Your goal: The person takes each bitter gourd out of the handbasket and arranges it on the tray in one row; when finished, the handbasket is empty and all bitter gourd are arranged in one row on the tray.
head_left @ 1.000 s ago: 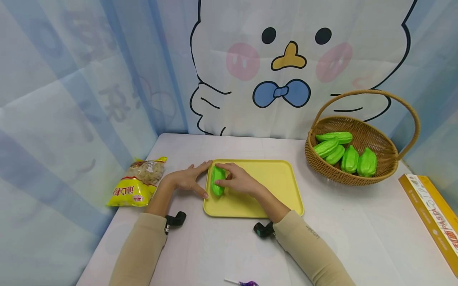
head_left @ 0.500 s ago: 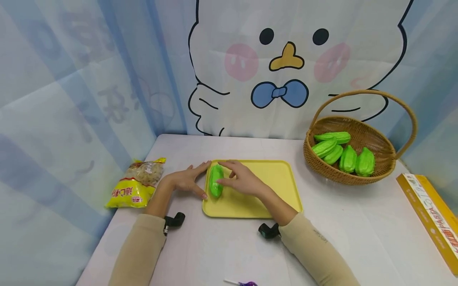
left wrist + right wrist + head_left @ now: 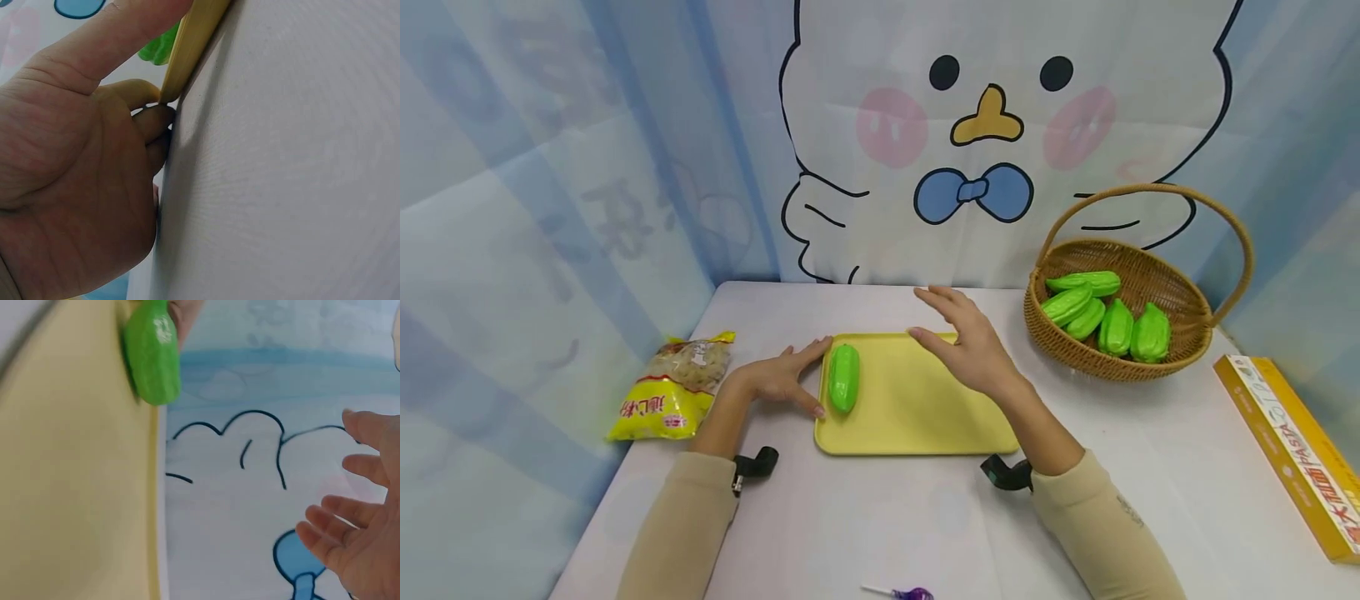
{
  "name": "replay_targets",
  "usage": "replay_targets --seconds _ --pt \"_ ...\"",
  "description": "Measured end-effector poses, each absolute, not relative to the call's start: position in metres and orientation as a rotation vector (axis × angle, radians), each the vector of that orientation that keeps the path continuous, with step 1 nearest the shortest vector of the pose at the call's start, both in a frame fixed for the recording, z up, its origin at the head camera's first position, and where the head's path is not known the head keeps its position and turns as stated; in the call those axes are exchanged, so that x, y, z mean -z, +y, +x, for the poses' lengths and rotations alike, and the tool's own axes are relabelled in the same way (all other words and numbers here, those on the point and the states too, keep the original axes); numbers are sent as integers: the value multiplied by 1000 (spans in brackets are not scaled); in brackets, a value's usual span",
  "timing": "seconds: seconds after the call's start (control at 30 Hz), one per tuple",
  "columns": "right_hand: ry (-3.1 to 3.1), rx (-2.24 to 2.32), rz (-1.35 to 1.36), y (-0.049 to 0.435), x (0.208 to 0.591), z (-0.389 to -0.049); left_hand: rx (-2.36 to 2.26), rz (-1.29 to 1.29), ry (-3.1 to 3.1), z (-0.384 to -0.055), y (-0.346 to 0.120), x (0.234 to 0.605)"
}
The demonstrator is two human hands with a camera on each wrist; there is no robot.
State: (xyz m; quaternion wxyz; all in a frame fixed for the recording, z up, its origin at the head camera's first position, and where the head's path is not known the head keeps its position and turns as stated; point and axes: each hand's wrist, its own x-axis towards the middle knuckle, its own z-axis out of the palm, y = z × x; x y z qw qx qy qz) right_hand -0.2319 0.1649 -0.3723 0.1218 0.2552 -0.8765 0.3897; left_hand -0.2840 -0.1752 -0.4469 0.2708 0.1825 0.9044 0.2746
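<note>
A bright green, bumpy bitter melon [image 3: 844, 378] lies lengthwise near the left end of a yellow tray [image 3: 925, 400]. My left hand [image 3: 778, 379] is spread at the tray's left edge, thumb and forefinger right at the rim. In the left wrist view, the left hand [image 3: 75, 156] shows its palm, with the thumb along the tray's side. Above the tray's far right part hovers my right hand [image 3: 973, 346], fingers extended and apart from the melon. The right wrist view shows the right hand [image 3: 362, 500] with spread fingers holding nothing, and the bitter melon [image 3: 153, 356] on the tray.
A wicker basket [image 3: 1191, 337] with several green bitter melons [image 3: 1116, 327] stands at the back right. A yellow snack bag [image 3: 670, 387] lies left, a pasta box [image 3: 1292, 458] right. A purple lollipop [image 3: 913, 593] lies at the front. Curtains enclose the table's back and sides.
My right hand has let go of the bitter melon and moved up and to the right. The melon stays on the tray's left end. The left hand keeps its place at the rim.
</note>
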Motion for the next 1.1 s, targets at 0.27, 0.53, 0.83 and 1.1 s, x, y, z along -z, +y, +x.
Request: replay_targets --seconds 0.27,0.53,0.83,1.1 --pt "-2427 -1212 675 196 356 -234 -741 491 2440 -284 -174 446" --pt "-2355 -1186 552 226 347 -240 -761 484 2430 -284 -174 447" --pt "-2355 -1289 355 251 346 -249 -752 468 2425 -286 -175 445" --pt "-2416 -1256 221 278 351 -256 -758 479 2426 -284 -176 446"
